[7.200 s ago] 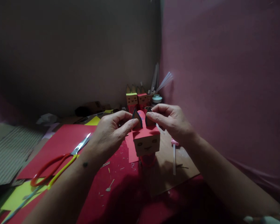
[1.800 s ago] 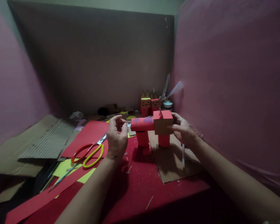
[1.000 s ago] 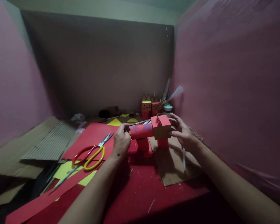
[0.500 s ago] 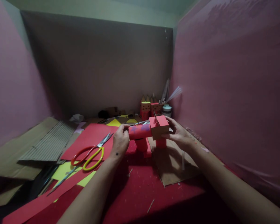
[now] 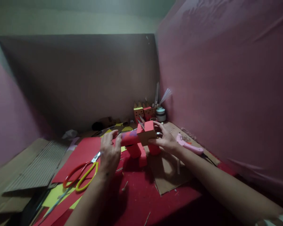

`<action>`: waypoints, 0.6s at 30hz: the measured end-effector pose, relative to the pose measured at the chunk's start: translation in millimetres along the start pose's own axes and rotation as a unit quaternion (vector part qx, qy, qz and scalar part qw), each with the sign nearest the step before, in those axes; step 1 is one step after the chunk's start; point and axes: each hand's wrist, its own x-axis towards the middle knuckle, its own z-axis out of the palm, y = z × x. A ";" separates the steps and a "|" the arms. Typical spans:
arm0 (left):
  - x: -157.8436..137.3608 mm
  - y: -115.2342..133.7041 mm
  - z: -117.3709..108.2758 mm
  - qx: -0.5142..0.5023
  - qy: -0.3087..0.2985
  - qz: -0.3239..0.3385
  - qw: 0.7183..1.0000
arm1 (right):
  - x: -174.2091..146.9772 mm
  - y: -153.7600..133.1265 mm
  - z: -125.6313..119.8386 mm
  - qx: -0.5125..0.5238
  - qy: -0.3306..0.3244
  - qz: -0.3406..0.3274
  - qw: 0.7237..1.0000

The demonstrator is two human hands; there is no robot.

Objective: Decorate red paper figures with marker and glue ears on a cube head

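Note:
My left hand is closed around the left end of a red paper tube with purple markings. Joined to the tube's right end is a small box of brown cardboard and red paper, with pointed pieces sticking up from its top. My right hand grips this box from the right, fingers behind and thumb at its lower front. Red paper cylinders stand below the tube and box. Under the right side lies a flat cardboard piece.
Scissors with red and yellow handles lie left on red paper. Corrugated cardboard is farther left. A pink glue gun rests on the right. Behind stand box figures, a jar and clear sticks.
The view has turned right and tilted up, bringing the pink glue gun into sight. My left hand covers more of the tube's left end. My right hand still holds the box.

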 end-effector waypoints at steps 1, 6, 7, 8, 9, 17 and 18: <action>0.2 9.8 -0.8 0.005 -0.005 0.012 1.000 | 0.7 -1.1 0.9 -0.002 0.001 -0.001 1.000; 9.9 56.0 8.0 0.010 -0.071 0.031 0.997 | 9.0 -15.5 1.0 -0.004 0.000 -0.020 1.000; 13.0 62.5 11.0 0.015 -0.084 0.026 0.996 | 11.1 -19.0 0.9 -0.004 -0.009 -0.027 1.000; 16.2 67.7 13.9 0.022 -0.094 0.020 0.995 | 13.1 -22.0 1.1 -0.003 -0.021 -0.035 0.999; 19.0 71.7 16.4 0.032 -0.099 0.014 0.994 | 15.0 -24.4 1.7 -0.003 -0.032 -0.042 0.999; 25.0 83.4 23.9 0.111 -0.098 0.013 0.989 | 19.6 -23.8 9.7 0.016 -0.037 -0.051 0.998; 24.8 84.0 24.4 0.118 -0.096 0.016 0.988 | 19.5 -23.2 9.7 0.018 -0.035 -0.051 0.998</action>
